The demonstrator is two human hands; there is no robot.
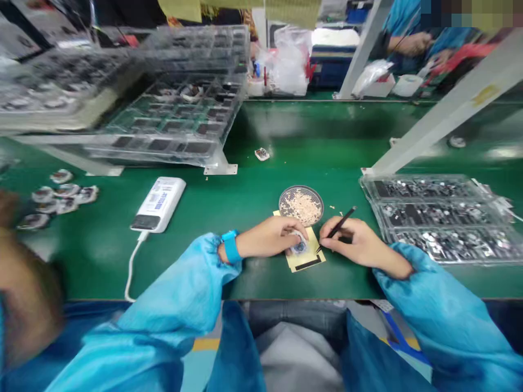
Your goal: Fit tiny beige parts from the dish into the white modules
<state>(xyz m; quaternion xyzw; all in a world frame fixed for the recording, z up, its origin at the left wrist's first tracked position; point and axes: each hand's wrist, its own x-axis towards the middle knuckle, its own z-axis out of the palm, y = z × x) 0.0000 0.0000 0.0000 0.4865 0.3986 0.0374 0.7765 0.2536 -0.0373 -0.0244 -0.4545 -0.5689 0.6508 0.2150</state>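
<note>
My left hand point(281, 235) is closed around a small white rounded device part point(300, 245) with a bluish inside. Under it lies a yellow backing sheet point(291, 262) bearing a black strip point(308, 263) near its lower edge. Between the fingers of my right hand point(351, 240) is a pair of black tweezers point(343, 220), held like a pen. Its tips point down at the sheet's right side, just beside the white part. Whether the tips pinch anything is too small to tell. Just beyond my left hand sits a round dish point(281, 202) with many tiny beige pieces point(304, 206).
A clear compartment tray point(378, 215) with small parts stands right. Left lie a white power bank point(165, 198) with cable and several white parts point(67, 190). Stacked trays point(163, 126) rest on a rack whose foot point(223, 167) meets the table. Another person's blurred arm point(24, 294) is far left.
</note>
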